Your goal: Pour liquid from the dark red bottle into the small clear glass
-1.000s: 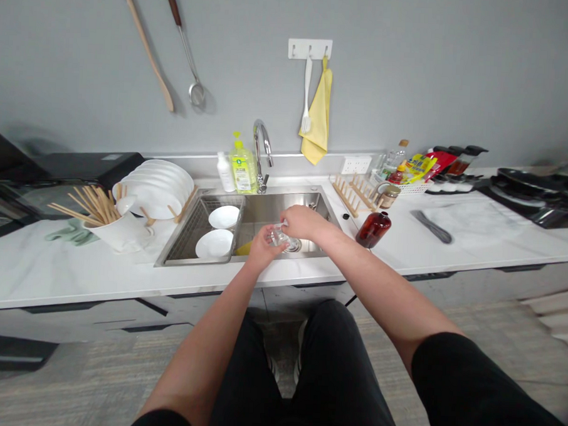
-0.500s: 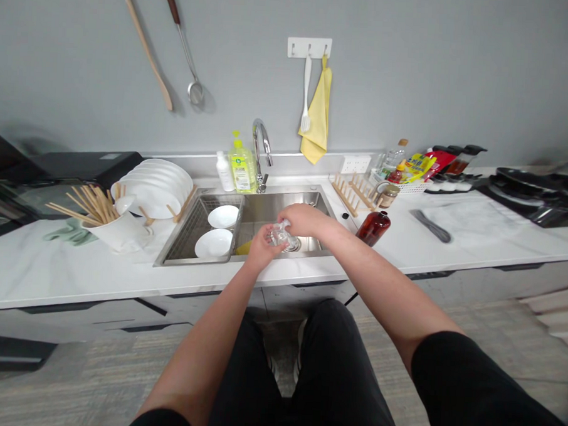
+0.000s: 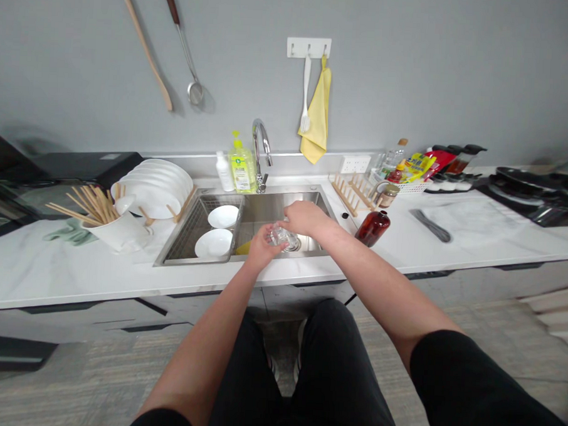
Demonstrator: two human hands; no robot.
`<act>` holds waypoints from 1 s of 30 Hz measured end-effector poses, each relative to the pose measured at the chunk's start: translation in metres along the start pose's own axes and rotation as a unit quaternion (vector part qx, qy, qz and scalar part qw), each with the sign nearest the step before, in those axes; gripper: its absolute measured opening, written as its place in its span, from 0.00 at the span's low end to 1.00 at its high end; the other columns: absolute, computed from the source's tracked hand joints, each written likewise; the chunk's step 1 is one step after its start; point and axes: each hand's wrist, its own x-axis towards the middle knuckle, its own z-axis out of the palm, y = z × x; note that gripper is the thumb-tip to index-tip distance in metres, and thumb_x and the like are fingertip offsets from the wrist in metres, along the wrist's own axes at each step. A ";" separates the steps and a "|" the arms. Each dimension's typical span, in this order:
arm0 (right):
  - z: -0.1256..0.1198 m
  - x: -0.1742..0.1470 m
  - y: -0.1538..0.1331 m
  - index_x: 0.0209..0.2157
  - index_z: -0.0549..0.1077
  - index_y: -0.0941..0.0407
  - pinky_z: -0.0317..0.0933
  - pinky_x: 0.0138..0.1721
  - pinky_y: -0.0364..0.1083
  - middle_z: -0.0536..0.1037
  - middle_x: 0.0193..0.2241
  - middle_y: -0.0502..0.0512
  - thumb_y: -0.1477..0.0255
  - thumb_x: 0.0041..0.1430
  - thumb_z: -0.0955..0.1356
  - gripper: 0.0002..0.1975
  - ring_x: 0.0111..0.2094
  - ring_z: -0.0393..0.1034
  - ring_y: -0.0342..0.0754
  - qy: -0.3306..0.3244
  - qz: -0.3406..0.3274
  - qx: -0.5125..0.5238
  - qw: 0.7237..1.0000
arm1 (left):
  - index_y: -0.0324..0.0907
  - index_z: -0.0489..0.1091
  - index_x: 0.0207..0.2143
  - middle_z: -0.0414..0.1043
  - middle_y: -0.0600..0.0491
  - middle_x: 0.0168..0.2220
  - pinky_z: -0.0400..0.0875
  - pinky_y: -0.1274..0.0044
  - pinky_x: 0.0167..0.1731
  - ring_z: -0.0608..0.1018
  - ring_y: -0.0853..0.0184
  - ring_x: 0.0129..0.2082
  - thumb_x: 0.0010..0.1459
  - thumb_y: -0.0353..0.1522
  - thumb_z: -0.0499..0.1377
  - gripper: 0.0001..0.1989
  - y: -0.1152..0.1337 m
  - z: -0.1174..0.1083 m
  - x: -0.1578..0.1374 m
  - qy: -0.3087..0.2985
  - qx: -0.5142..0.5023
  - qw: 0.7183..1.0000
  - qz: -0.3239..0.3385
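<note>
Over the right side of the steel sink [image 3: 260, 211], my left hand [image 3: 262, 248] is wrapped round a small clear glass [image 3: 279, 235]. The glass looks tilted, and its exact shape is partly covered by my fingers. My right hand [image 3: 305, 218] is closed at the glass's upper edge. I cannot tell whether its fingertips grip the rim or reach inside. Beneath the glass, the drain [image 3: 293, 243] shows in the sink floor. Something yellow [image 3: 243, 248] lies in the basin just left of my left hand.
Two white bowls [image 3: 214, 243] sit in the wire basket at the sink's left. A faucet [image 3: 263, 152] and dish soap [image 3: 241, 167] stand behind. Right of the sink are a brown bottle [image 3: 373, 229] and a wooden rack [image 3: 355, 194]. White plates [image 3: 156, 188] and a chopstick holder [image 3: 120, 231] stand left.
My right hand has shifted slightly up and right at the glass's edge. My left hand and the glass have stayed nearly in place.
</note>
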 end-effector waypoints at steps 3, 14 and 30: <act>0.000 0.002 0.001 0.53 0.86 0.59 0.71 0.49 0.51 0.88 0.50 0.72 0.62 0.72 0.71 0.19 0.52 0.84 0.65 -0.010 -0.019 0.014 1.000 | 0.45 0.73 0.54 0.82 0.46 0.52 0.81 0.61 0.54 0.86 0.55 0.51 0.45 0.41 0.82 0.36 0.001 0.001 -0.001 -0.003 -0.004 1.000 0.002; -0.002 0.008 0.015 0.55 0.86 0.56 0.66 0.45 0.48 0.89 0.50 0.64 0.76 0.58 0.74 0.22 0.49 0.83 0.59 -0.021 -0.125 0.052 0.991 | 0.45 0.74 0.54 0.83 0.47 0.50 0.81 0.63 0.53 0.86 0.56 0.49 0.44 0.40 0.82 0.36 0.003 0.000 0.000 0.003 -0.006 1.000 -0.012; -0.011 0.008 0.033 0.48 0.89 0.52 0.66 0.48 0.46 0.90 0.45 0.55 0.82 0.53 0.74 0.22 0.46 0.83 0.54 0.024 -0.122 0.124 0.984 | 0.45 0.74 0.53 0.83 0.46 0.51 0.81 0.62 0.54 0.86 0.55 0.50 0.44 0.39 0.82 0.35 0.010 0.000 -0.001 0.004 0.003 1.000 -0.013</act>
